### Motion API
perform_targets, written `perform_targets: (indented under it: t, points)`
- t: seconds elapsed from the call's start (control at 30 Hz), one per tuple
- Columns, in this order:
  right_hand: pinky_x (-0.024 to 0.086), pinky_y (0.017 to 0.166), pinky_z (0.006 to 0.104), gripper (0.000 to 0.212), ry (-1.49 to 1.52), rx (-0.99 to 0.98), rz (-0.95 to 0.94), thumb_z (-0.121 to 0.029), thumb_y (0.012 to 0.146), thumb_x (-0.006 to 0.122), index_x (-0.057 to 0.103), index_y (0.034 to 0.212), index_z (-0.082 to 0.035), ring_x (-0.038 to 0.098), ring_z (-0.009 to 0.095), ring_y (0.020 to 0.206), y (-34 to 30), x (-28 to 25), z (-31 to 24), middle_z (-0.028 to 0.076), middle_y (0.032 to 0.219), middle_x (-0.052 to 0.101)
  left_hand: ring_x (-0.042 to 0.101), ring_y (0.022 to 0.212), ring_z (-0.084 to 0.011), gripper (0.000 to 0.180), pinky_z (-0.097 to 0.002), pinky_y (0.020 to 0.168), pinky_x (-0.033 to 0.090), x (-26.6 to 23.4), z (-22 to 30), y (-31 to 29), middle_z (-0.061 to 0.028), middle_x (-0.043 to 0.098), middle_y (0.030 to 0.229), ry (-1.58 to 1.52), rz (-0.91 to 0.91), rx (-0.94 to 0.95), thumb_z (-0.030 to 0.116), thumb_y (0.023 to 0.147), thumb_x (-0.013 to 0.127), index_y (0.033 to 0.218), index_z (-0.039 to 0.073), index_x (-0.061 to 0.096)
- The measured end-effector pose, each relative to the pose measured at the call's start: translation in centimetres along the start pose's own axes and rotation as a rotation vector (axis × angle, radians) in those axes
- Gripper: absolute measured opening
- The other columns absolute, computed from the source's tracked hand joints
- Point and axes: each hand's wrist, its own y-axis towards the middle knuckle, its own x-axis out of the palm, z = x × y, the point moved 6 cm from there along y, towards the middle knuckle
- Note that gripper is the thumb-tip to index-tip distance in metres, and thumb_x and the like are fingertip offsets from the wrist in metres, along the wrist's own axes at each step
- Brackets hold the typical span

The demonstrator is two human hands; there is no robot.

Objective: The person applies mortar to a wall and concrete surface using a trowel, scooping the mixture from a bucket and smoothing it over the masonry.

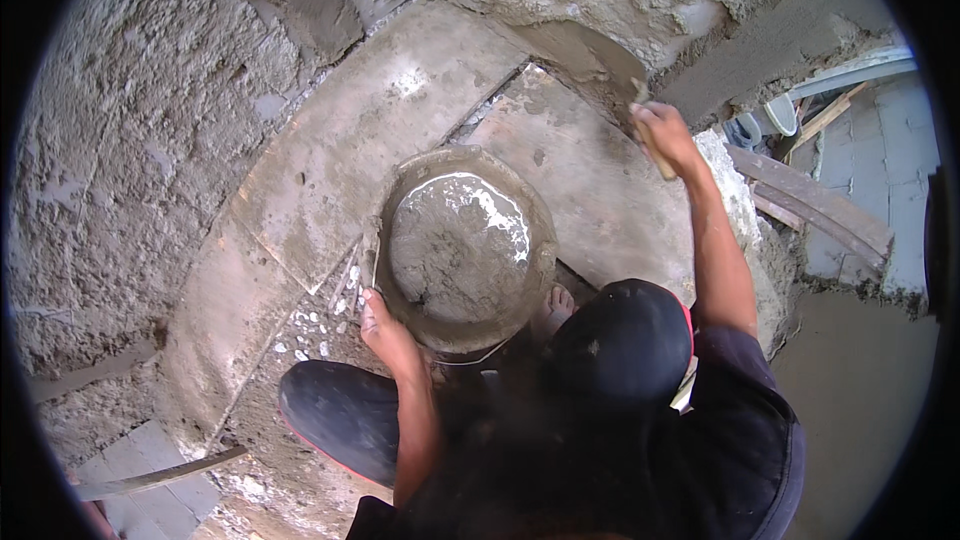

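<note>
A round bucket [545, 225] caked with mortar stands between my knees, holding wet grey mortar [455, 265] with a pale watery film along its far right. My left hand [392, 338] is closed at the bucket's left side, around a thin, mortar-coated piece seen edge-on; I cannot make out its kind. Reaching far right, my right hand [668, 135] grips the wooden handle [655, 155] of a trowel. Its blade barely stands out against a smooth, wet patch of mortar [585, 48] at the foot of the rough wall.
Mortar-stained boards [350, 140] lie under and around the bucket, with white crumbs [305, 330] at the left. Rough plastered wall [150, 140] rises left and ahead, crossed by smooth bands [790, 30]. Lower down at right are planks [815, 200] and a white bucket [782, 115].
</note>
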Motion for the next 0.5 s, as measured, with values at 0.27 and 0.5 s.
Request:
perform_targets:
  t: [0.27, 0.5]
  points:
    - [0.048, 0.055, 0.0401, 0.025, -0.673, -0.323, -0.495, -0.023, 0.093, 0.064, 0.057, 0.099, 0.000, 0.059, 0.025, 0.055, -15.2, 0.9, -13.0, 0.011, 0.064, 0.057, 0.049, 0.078, -0.0109, 0.043, -0.0292, 0.073, 0.043, 1.8, 1.8, -1.7, -0.0019, 0.061, 0.084, 0.123, 0.014, 0.117, 0.032, 0.105, 0.052, 0.093, -0.008, 0.065]
    - [0.052, 0.076, 0.0496, 0.026, -1.126, -0.479, -0.703, -0.028, 0.089, 0.066, 0.067, 0.091, -0.002, 0.067, 0.039, 0.083, -13.0, 17.1, -13.0, 0.024, 0.080, 0.066, 0.043, 0.072, -0.0068, 0.042, -0.0280, 0.063, 0.039, 2.0, 1.8, -2.0, 0.0027, 0.053, 0.075, -0.089, -0.015, 0.209, 0.029, 0.105, 0.049, 0.084, -0.004, 0.061]
